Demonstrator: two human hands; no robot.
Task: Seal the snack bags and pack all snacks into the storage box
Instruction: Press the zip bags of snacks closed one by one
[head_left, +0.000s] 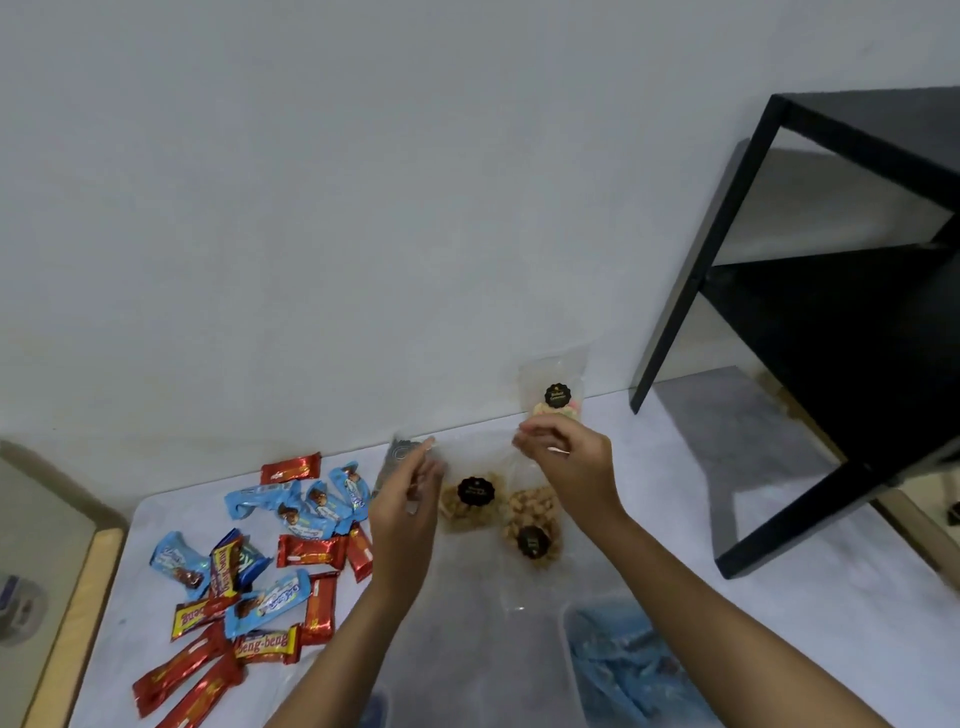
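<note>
The left hand (410, 499) and the right hand (566, 457) are raised over a pale surface (675, 493), each with its grip closed in a pinch on the top edge of one clear bag (470, 501). The left hand pinches the left end and the right hand the right end. The bag hangs between them with pale brown snack pieces in its lower half. It carries a round black label with gold writing (too small and blurred to read).

A second bag (532, 530) of similar brown pieces lies just beside it toward the right, under the right wrist, with the same kind of black label. A third bag (553, 389), also black-labelled and holding paler pieces, stands upright against the wall (363, 208) just behind the right hand. A grey pouch (397, 457) shows partly behind the fingers of the left hand.

To the left, wrapped snacks lie scattered and overlapping. They are red bars (311, 553), several printed "beng-beng" in yellow, most plainly one near the front (266, 644), and blue packets (306, 506) with white script I cannot make out.

The storage box (566, 631), of clear plastic, sits at the near edge between the forearms. Blue wrappers show through its right part, and I cannot tell whether that part is a lid or a second compartment. A black shelf (831, 322) stands to the right.
</note>
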